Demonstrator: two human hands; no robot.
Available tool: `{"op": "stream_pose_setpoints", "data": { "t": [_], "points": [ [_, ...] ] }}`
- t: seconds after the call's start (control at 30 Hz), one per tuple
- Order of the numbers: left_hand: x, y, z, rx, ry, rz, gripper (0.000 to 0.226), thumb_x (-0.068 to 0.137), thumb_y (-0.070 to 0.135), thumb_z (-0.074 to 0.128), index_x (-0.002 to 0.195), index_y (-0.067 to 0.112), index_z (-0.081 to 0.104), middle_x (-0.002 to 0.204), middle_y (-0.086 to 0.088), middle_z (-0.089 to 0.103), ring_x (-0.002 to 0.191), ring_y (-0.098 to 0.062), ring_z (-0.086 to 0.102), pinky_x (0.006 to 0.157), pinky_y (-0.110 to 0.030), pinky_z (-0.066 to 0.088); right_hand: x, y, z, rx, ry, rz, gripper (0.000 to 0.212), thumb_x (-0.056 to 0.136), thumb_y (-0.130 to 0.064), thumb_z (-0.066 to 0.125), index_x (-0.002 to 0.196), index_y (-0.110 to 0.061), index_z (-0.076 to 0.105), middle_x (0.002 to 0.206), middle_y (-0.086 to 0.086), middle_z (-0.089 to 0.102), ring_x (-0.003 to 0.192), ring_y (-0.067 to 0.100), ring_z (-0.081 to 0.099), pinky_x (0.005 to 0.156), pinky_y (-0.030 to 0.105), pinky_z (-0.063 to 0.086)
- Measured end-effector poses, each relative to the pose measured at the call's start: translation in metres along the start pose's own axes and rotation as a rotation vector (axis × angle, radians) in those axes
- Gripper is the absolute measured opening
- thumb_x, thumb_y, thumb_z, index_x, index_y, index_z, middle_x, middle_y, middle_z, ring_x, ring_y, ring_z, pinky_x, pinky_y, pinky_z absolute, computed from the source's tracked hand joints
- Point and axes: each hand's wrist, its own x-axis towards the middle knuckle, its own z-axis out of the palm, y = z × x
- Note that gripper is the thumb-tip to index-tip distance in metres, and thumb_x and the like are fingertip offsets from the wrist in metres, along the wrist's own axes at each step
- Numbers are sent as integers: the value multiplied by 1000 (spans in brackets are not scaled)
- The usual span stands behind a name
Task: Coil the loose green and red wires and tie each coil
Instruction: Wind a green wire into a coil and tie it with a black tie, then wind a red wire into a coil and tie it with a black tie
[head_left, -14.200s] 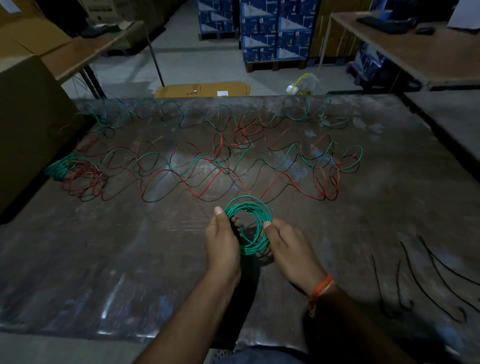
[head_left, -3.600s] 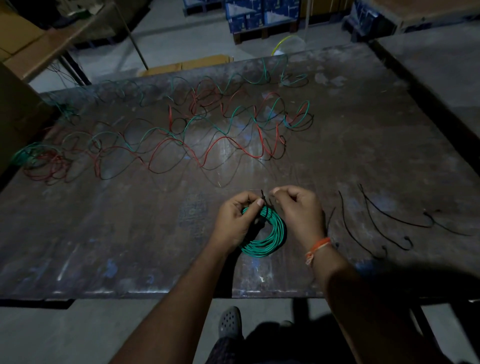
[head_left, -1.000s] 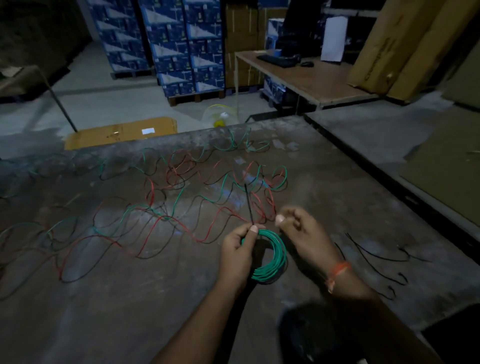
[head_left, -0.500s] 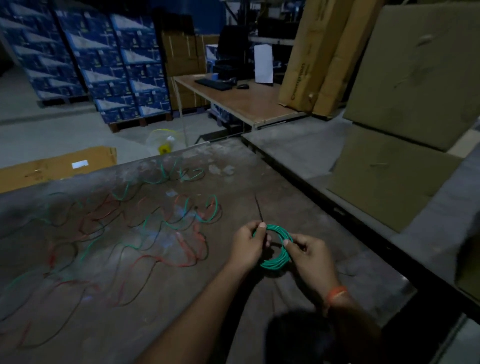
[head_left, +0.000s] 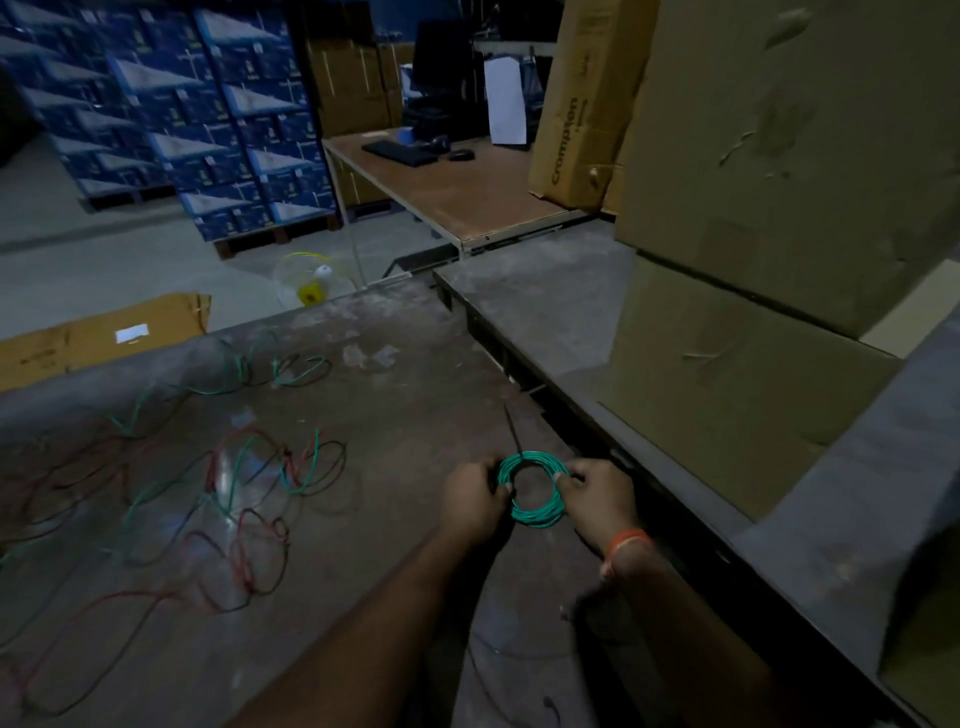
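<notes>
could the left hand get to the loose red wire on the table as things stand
Probably not right away: the left hand grips the green coil. The loose red wire lies unobstructed to its left.

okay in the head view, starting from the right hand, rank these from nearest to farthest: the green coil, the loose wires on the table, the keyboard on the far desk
1. Green coil: in the grip of the right hand, on its left.
2. Loose wires: spread on the table, farther left.
3. Keyboard: on the far desk, well beyond the table.
</notes>
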Motion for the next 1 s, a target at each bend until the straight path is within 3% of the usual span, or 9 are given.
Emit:
{"op": "stream_pose_setpoints", "data": {
  "t": [0.13, 0.27, 0.33, 0.43, 0.53, 0.7, 0.83, 0.9, 1.0],
  "points": [
    [13, -2, 5, 119, 44, -5, 22, 87, 24, 64, 108, 18, 69, 102, -11, 69, 97, -31, 64, 78, -32, 46, 13, -7, 4, -123, -42, 3, 18, 97, -23, 63, 88, -11, 72, 83, 8, 71, 82, 25, 69, 67, 24, 45],
    [9, -8, -4, 36, 71, -26, 31, 92, 28, 65, 121, 17, 67, 114, -10, 63, 104, -29, 63, 81, -23, 43, 12, -11, 3, -264, -13, -37, 39, 97, -41, 60, 111, -6, 70, 107, 16, 67, 104, 33, 64, 85, 36, 53],
    [-3, -17, -19, -16, 116, -13, 40, 95, 28, 63, 133, 16, 62, 122, -8, 60, 108, -23, 63, 83, -16, 38, 4, -14, 3, -291, 79, -138, 43, 94, -41, 62, 121, -8, 67, 114, 17, 59, 108, 37, 55, 92, 39, 48],
    [-41, -40, -56, -42, 231, 36, 38, 96, 28, 62, 134, 21, 61, 116, -3, 58, 100, -12, 60, 81, -13, 38, -14, -31, 21, -196, 161, -378, 34, 88, -33, 67, 113, -10, 71, 107, 15, 59, 100, 38, 54, 89, 41, 48],
    [-91, -71, -101, -50, 336, 43, 33, 97, 26, 61, 130, 25, 63, 110, 4, 54, 97, -3, 59, 81, -12, 44, -38, -61, 59, -80, 41, -567, 32, 84, -37, 63, 107, -17, 73, 98, 6, 61, 93, 32, 59, 84, 40, 50],
    [-173, -115, -174, -14, 609, -28, 26, 97, 13, 61, 120, 24, 68, 109, 7, 53, 94, -7, 60, 73, -9, 46, -94, -127, 125, 88, -196, -749, 33, 85, -40, 58, 104, -19, 74, 96, 2, 62, 91, 26, 60, 79, 40, 54],
    [-229, -165, -214, 51, 834, -136, 24, 93, 10, 64, 112, 23, 70, 111, 6, 52, 98, -4, 57, 78, -20, 50, -142, -170, 167, 159, -198, -765, 37, 85, -37, 64, 115, -18, 70, 101, 7, 62, 95, 30, 59, 83, 37, 51],
    [-249, -201, -230, 147, 899, -255, 24, 89, 15, 69, 112, 24, 70, 118, 3, 50, 113, -11, 49, 92, -28, 43, -156, -188, 182, 81, -152, -705, 53, 84, -41, 70, 132, -18, 61, 114, 14, 59, 105, 37, 56, 91, 40, 49],
    [-272, -254, -249, 214, 875, -396, 30, 83, 23, 74, 112, 27, 71, 132, -7, 47, 126, -29, 43, 101, -34, 34, -165, -206, 216, 52, -342, -555, 85, 83, -46, 76, 154, -21, 38, 136, 23, 51, 126, 39, 51, 104, 43, 46]
  ]
}}
